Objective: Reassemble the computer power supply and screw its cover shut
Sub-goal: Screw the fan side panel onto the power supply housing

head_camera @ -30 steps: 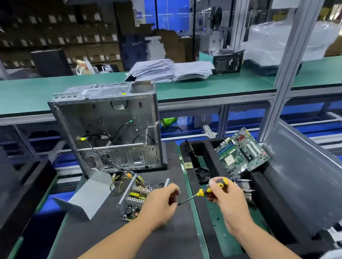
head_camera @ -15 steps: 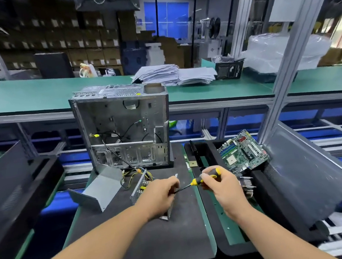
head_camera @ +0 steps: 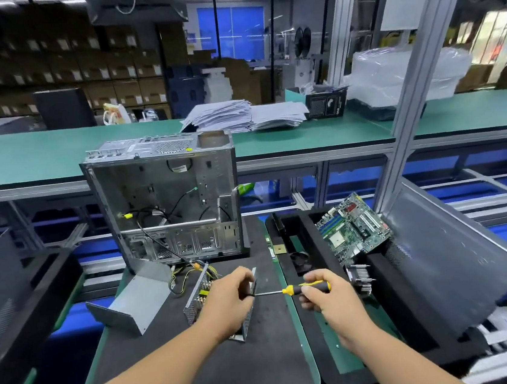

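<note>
I am looking across a factory floor, boxes stacked at the far wall, with a long green bench beyond a dark worktop near me. Far left on that mat lies the bent metal cover, open side up and off the unit; I judge it light, stiff sheet steel with thin edges, best taken by its flat walls. Behind it stands the empty computer case, wires trailing down. Just right of the cover sits the power supply, tipped up on edge, its board and yellow leads exposed. My left hand curls around its metal frame, a closed grip on the chassis, which seems right: the frame is rigid, while the components look fragile and should not be squeezed. The screwdriver lies level, its tip meeting the unit at my left fingers; the screw itself I cannot make out. My right hand is wrapped around the yellow-and-black handle. Further right, a motherboard leans in a black tray.
</note>
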